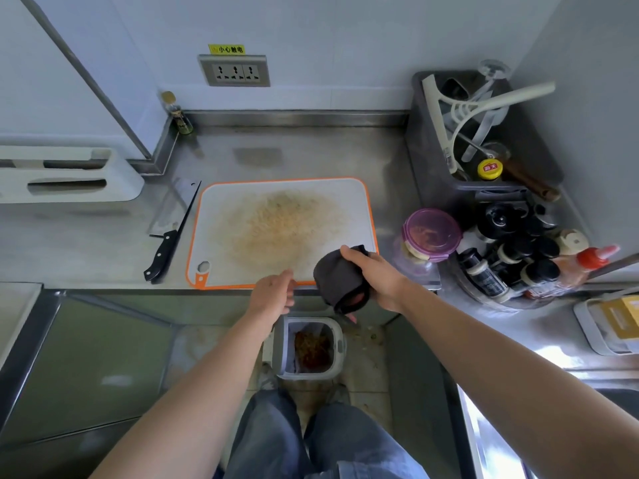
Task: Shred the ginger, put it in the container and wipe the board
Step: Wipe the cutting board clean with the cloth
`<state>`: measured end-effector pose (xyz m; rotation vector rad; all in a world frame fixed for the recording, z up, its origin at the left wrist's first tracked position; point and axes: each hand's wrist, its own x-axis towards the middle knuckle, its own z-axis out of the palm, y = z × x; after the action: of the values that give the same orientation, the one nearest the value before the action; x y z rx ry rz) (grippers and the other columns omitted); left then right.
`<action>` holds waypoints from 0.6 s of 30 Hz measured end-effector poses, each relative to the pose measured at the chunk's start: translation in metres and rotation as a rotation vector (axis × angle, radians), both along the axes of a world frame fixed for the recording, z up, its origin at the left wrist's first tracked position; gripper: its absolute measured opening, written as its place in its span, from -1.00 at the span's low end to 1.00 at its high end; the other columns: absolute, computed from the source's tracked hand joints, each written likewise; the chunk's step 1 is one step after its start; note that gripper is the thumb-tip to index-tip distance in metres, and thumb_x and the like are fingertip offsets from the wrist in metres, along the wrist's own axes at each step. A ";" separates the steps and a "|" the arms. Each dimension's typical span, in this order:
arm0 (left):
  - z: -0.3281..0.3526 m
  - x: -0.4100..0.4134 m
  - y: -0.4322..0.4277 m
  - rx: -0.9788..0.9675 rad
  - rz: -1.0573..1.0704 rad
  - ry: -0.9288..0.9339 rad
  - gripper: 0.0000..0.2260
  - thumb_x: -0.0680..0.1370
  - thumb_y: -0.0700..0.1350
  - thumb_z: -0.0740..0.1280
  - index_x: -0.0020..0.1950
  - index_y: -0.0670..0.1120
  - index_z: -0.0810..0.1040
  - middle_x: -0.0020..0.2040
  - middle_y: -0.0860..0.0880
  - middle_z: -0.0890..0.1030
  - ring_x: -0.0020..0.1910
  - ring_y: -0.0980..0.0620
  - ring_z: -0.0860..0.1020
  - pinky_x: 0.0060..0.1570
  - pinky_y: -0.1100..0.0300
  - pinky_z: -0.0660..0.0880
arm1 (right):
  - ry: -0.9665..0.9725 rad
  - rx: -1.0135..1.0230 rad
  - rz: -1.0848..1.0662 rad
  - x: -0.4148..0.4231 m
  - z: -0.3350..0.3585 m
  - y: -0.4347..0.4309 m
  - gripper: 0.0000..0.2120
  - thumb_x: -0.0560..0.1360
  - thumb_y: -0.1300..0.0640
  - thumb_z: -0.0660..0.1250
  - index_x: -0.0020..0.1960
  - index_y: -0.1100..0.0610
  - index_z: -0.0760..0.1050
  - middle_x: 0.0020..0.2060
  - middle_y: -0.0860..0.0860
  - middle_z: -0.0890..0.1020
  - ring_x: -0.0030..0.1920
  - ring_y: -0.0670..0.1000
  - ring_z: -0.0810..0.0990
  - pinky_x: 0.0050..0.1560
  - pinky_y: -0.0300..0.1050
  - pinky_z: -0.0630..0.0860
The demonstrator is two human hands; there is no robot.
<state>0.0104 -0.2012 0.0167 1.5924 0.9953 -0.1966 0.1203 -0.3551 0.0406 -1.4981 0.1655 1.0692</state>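
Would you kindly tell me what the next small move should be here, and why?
Probably lower the dark cloth, which the right hand grips over the near right corner of the cutting board, onto the yellowish stain and wipe across it. The stain covers the board's middle, and the left hand lies open at the near edge.

Knife (172,225) lies left of board (281,233), lidded container (431,235) right.

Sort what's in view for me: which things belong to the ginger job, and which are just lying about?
In the job: cutting board, dark cloth in the right hand, left hand at the board's front edge, purple-lidded container, cleaver.
Lying about: sauce bottles, grey utensil tub, spice jar, wall socket.
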 end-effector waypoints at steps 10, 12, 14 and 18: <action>0.011 0.012 -0.020 -0.833 0.332 -0.094 -0.43 0.53 0.30 0.21 0.19 -0.18 0.58 0.10 -0.22 0.66 0.09 -0.17 0.62 0.04 -0.06 0.55 | -0.102 -0.003 0.166 -0.002 -0.007 0.003 -0.77 0.53 0.15 0.34 0.18 0.17 0.51 0.02 0.10 0.66 0.03 0.07 0.63 -0.07 -0.11 0.60; 0.008 0.015 -0.020 -0.690 0.355 -0.120 -0.62 0.55 0.07 0.34 0.19 -0.21 0.56 0.12 -0.22 0.65 0.05 -0.15 0.63 -0.03 0.01 0.57 | -0.267 -0.167 0.132 0.001 -0.019 -0.002 -0.75 0.50 0.14 0.38 0.15 0.16 0.51 0.03 0.10 0.65 0.05 0.11 0.62 0.06 0.02 0.59; 0.006 0.018 -0.020 -0.552 0.372 -0.145 -0.77 0.57 -0.13 0.35 0.16 -0.25 0.55 0.16 -0.24 0.61 -0.01 -0.12 0.62 -0.12 0.04 0.56 | -0.375 -0.269 0.085 0.002 -0.028 -0.005 -0.67 0.46 0.10 0.42 0.18 0.14 0.47 0.06 0.09 0.62 0.05 0.10 0.59 0.11 0.06 0.56; 0.015 0.022 -0.028 -0.563 0.271 -0.148 -0.81 0.58 -0.20 0.32 0.18 -0.18 0.54 0.16 -0.19 0.61 0.12 -0.14 0.58 0.13 -0.06 0.53 | 0.011 -0.055 0.072 -0.008 -0.024 -0.007 -0.55 0.50 -0.20 0.30 0.26 0.07 0.44 0.15 0.07 0.57 0.11 0.08 0.57 0.20 -0.02 0.48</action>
<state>0.0321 -0.2295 0.0314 0.9372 0.9267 -0.1518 0.1123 -0.3617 0.0168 -1.5577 0.1513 1.1385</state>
